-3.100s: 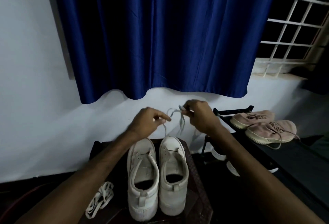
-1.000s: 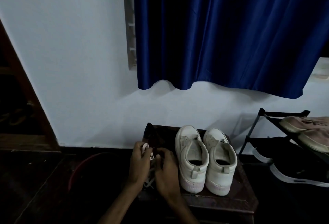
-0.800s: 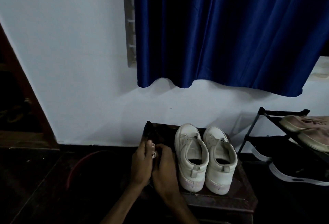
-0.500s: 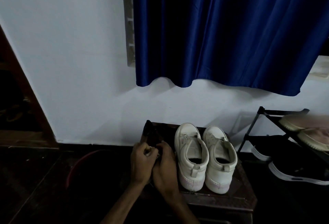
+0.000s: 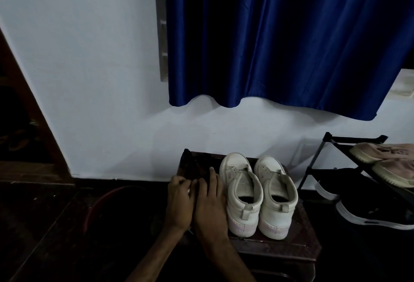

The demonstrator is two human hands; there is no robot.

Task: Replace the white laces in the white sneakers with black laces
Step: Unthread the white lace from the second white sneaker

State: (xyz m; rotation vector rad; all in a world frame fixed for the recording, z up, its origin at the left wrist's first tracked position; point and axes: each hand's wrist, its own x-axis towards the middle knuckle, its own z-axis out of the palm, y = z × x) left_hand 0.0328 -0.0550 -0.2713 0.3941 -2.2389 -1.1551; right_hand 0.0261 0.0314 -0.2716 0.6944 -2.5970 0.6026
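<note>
Two white sneakers, the left one (image 5: pixel 240 194) and the right one (image 5: pixel 276 194), stand side by side on a dark wooden stool (image 5: pixel 298 240), heels toward me, with no laces showing in their eyelets. Both of my hands lie on the stool's left part, close beside the left sneaker. My left hand (image 5: pixel 179 203) has its fingers curled over a bundle of white laces (image 5: pixel 188 190), of which only a small pale bit shows. My right hand (image 5: pixel 210 201) lies beside it with fingers stretched forward, touching the stool top. Something dark (image 5: pixel 190 165) lies at the stool's back left corner; I cannot make it out.
A black shoe rack (image 5: pixel 331 147) stands to the right with pink sneakers (image 5: pixel 385 160) on top and black shoes (image 5: pixel 367 210) below. A blue curtain (image 5: pixel 280 35) hangs above on the white wall. A reddish round rim (image 5: pixel 98 201) sits on the dark floor at the left.
My hands came down from mid-air, where they held a white lace, to the stool's left side. In the last second they closed over the white lace bundle, which is now nearly hidden.
</note>
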